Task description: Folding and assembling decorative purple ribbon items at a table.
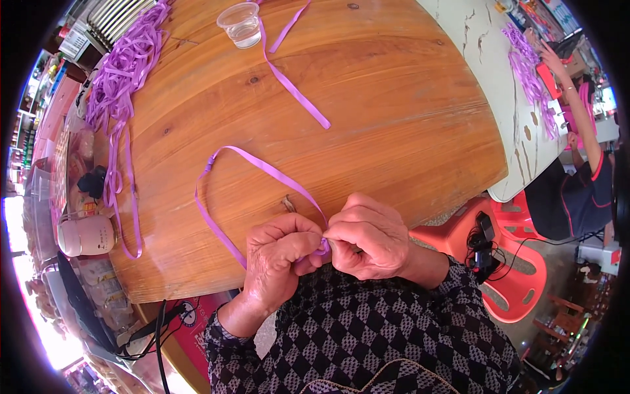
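Close to my body at the table's front edge, my left hand (279,253) and my right hand (367,238) meet. Both pinch a purple ribbon (266,167), whose bunched part shows between the fingertips. From there the ribbon loops out over the wooden table, with a small knot (209,164) at the loop's far left. My fingers hide most of the bunched part. Farther away lies a second purple ribbon strip (295,95), its upper end beside a clear plastic cup (240,27) that appears to hold clear liquid.
A heap of purple ribbons (134,62) covers the wooden table's (394,98) far left, with strands trailing down. A white jar (86,235) stands off the left edge. At right are red plastic stools (518,289), a white marbled table (482,62) with more ribbons, and another person's arm (584,118).
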`<state>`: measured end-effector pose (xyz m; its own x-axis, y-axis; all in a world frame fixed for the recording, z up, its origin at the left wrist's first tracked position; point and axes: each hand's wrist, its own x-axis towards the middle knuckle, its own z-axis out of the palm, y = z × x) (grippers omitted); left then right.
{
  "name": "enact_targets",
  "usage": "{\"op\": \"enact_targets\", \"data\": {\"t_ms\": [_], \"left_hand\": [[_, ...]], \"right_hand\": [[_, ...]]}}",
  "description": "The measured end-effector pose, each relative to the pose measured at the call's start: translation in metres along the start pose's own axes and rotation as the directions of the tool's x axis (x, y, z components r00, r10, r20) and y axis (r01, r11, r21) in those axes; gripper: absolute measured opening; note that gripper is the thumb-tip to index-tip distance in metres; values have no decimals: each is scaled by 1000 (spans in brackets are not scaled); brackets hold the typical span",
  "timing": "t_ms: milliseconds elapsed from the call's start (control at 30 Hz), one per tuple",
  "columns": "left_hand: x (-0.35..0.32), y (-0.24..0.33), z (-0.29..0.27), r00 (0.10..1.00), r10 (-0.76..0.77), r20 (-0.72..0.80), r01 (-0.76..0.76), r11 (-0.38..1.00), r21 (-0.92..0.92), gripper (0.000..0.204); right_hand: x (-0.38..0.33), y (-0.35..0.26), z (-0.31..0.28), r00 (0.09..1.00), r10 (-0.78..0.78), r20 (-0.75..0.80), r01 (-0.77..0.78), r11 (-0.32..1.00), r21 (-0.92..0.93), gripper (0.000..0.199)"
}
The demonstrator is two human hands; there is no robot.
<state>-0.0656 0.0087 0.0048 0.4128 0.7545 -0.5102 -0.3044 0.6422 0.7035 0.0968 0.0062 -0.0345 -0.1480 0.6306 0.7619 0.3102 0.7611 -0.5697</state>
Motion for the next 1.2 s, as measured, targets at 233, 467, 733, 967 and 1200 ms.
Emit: {"op": "enact_targets", "data": {"t_ms": [233,467,733,967,1200], "left_hand": [[-11,-1,12,959,190,-212,-152,971,186,18],[-14,0,2,954,299,-28,-239,813,530,7],[-14,2,7,936,351,2,-295,783,548,7],[-13,2,-1,933,355,62,-319,734,600,9],[-17,6,0,932,350,96,-319,662,678,8]], "right_hand": [[3,4,-11,988,141,68,-151,973,175,15],[5,-4,-25,804,507,310,-593,658,463,18],[16,-3,-20,933,230,278,-302,918,255,37],[18,-2,-19,948,186,259,-253,933,256,24],[13,-3,-23,928,233,289,-312,911,269,21]]}}
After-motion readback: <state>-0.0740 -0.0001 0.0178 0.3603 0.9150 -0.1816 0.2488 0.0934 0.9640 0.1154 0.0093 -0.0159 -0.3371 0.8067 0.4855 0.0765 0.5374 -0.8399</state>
